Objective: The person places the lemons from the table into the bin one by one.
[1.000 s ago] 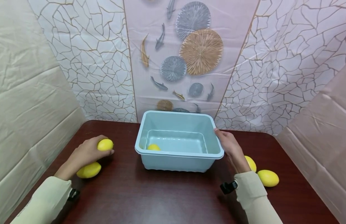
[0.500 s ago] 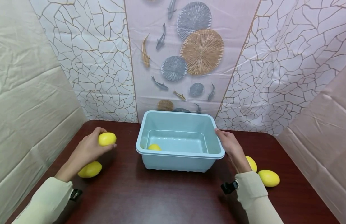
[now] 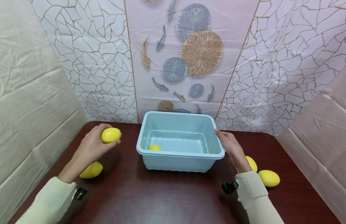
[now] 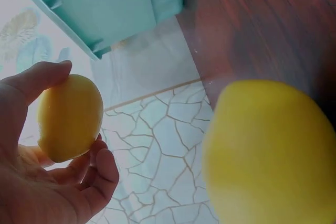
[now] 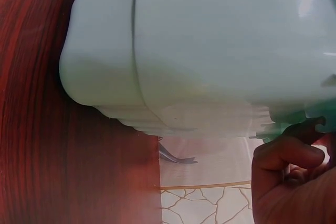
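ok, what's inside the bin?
One lemon shows, by the left end of the bin's near wall. That wall covers the lemon's lower part; anything else low and close behind it can't be seen.

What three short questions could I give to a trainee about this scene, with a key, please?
1. Which hand holds a lemon?
2. True or false: the blue bin contains no lemon.
3. What does the right hand grip? A) a lemon B) the bin's rim C) a sleeve

Key:
1. The left hand.
2. False; one lemon shows inside.
3. B
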`<state>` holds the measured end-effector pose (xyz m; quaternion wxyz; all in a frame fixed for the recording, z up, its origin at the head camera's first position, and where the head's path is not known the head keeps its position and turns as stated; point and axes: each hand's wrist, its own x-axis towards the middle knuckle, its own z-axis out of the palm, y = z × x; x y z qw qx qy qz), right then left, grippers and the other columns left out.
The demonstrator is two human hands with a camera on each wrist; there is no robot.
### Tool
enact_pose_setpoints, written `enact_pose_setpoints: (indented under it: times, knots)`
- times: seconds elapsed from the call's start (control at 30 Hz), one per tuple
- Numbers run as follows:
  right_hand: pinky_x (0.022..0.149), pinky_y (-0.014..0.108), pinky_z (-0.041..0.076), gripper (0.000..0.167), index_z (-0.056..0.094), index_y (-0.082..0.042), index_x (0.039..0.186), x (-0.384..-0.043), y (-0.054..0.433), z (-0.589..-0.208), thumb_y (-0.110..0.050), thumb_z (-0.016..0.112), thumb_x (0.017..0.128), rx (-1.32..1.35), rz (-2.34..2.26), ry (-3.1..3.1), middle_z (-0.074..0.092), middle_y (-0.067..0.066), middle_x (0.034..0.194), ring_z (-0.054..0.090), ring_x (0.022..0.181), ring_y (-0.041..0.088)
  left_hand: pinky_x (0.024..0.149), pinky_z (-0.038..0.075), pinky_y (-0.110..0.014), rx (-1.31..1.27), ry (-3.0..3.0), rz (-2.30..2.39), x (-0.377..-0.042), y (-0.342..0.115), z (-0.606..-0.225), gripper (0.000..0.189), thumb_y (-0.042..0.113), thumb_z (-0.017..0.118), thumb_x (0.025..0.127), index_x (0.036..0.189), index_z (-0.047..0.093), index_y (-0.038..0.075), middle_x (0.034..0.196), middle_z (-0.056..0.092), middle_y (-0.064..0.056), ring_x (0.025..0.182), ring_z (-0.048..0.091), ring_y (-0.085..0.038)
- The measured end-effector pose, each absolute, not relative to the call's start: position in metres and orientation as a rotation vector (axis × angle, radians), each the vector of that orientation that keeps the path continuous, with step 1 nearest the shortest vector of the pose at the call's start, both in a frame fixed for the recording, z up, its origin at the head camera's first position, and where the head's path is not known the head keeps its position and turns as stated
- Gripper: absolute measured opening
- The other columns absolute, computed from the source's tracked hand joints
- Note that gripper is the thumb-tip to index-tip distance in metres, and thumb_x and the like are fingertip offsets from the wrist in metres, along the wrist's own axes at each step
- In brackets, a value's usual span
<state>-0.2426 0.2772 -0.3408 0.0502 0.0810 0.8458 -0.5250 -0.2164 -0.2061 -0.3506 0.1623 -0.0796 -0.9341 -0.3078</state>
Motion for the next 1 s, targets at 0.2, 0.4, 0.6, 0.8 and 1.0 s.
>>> enact_pose_setpoints:
  times: [0.2,0.4,0.6,0.8,1.0]
  knots:
    - [0.071,0.026,0.060,0.069,0.049,0.009,0.150,-0.243,0.277,-0.343,-0.049,0.039,0.113,0.255,-1.609,2.556,0.070,0.022,0.119,0.072,0.084,0.013,0.078,0.048,-0.045,-0.226,-2.666,-0.904,-0.212,-0.200,-0.345,0.060,0.036,0.085,0.089,0.132,0.059,0.004,0.117,0.062,-0.017,0.095,0.059,-0.033]
    - [0.071,0.026,0.059,0.070,0.047,0.011,0.150,-0.243,0.276,-0.343,-0.048,0.040,0.113,0.278,-1.598,2.569,0.069,0.024,0.122,0.072,0.084,0.012,0.079,0.050,-0.045,-0.224,-2.678,-0.928,-0.213,-0.193,-0.341,0.059,0.040,0.081,0.092,0.134,0.058,0.004,0.116,0.062,-0.016,0.095,0.058,-0.032]
    - [0.070,0.027,0.059,0.072,0.045,0.011,0.151,-0.243,0.277,-0.341,-0.050,0.038,0.113,0.255,-1.543,2.601,0.068,0.026,0.125,0.071,0.085,0.013,0.077,0.049,-0.042,-0.245,-2.632,-0.941,-0.215,-0.187,-0.340,0.056,0.039,0.081,0.093,0.133,0.060,0.005,0.114,0.064,-0.014,0.091,0.059,-0.030]
    - [0.070,0.026,0.059,0.070,0.046,0.012,0.150,-0.243,0.277,-0.341,-0.048,0.037,0.114,0.244,-1.518,2.621,0.067,0.026,0.124,0.070,0.085,0.013,0.076,0.049,-0.042,-0.247,-2.616,-0.976,-0.217,-0.179,-0.337,0.061,0.041,0.080,0.094,0.138,0.058,0.005,0.117,0.064,-0.015,0.092,0.060,-0.031]
    - [0.070,0.027,0.059,0.069,0.042,0.012,0.154,-0.245,0.276,-0.339,-0.046,0.036,0.115,0.233,-1.560,2.579,0.066,0.028,0.128,0.071,0.085,0.013,0.078,0.049,-0.042,-0.262,-2.598,-0.997,-0.221,-0.170,-0.335,0.057,0.036,0.081,0.093,0.137,0.059,0.008,0.116,0.065,-0.013,0.092,0.060,-0.030]
